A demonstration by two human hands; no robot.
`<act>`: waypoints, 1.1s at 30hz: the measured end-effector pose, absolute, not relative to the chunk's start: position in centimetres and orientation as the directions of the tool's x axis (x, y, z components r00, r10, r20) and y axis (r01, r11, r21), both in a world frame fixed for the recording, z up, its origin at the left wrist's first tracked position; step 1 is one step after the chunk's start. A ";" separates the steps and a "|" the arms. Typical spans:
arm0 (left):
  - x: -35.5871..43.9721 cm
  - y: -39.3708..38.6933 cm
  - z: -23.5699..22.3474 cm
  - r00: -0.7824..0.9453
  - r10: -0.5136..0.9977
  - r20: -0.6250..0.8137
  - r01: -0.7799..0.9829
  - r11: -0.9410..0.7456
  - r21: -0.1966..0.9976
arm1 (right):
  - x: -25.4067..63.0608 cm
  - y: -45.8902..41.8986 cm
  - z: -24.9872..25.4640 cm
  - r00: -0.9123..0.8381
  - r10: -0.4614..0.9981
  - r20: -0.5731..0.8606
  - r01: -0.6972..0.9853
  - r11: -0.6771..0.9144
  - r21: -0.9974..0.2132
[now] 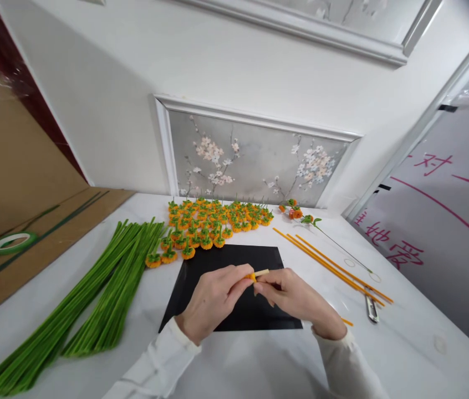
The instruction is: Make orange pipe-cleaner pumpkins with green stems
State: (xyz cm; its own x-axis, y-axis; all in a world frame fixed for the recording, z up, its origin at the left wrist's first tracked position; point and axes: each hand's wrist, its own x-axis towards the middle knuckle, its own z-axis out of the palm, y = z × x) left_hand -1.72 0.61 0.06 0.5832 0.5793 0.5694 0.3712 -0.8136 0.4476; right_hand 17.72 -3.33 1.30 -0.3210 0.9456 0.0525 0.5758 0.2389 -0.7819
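Over the black mat (230, 257) my two hands meet. My left hand (217, 292) is closed, thumb and forefinger pinching a short pale stick (262, 272) with a bit of orange pipe cleaner (253, 277) around it. The stick's bare end points right. Close against it, my right hand (290, 291) has its fingers pinched at the orange pipe cleaner, most of which is hidden by the fingers. Just beyond the mat stand many small orange flower heads (206, 242) with green tops and upright stems.
Green pipe cleaners (110, 288) lie in bundles on the left, beside cardboard (72, 221) with green tape (12, 243). To the right are loose orange pipe cleaners (330, 263), a nail clipper (371, 308) and a wire-stemmed flower piece (296, 213). A wall rises behind the white table (259, 366).
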 end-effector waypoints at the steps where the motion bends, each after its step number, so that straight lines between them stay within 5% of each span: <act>1: -1.7 0.6 0.0 0.579 0.575 0.578 0.365 -0.817 0.447 | 17.7 -3.3 1.3 -0.322 0.945 0.050 0.579 0.239 -0.780; 27: -1.8 0.6 0.3 0.449 0.683 0.576 0.322 -0.725 0.609 | 17.3 -3.8 2.2 -0.303 0.931 0.204 0.608 0.353 -0.711; 33: -2.0 0.9 0.5 0.461 0.655 0.599 0.334 -0.753 0.567 | 17.4 -4.2 2.3 -0.318 0.927 0.200 0.656 0.368 -0.659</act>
State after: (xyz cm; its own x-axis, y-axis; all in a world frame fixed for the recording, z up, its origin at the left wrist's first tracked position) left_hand -1.96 0.88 0.53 0.4610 0.6549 0.5989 0.3339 -0.7532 0.5667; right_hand 17.37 -4.24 2.35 -0.3184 0.9265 0.2004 0.6559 0.3680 -0.6591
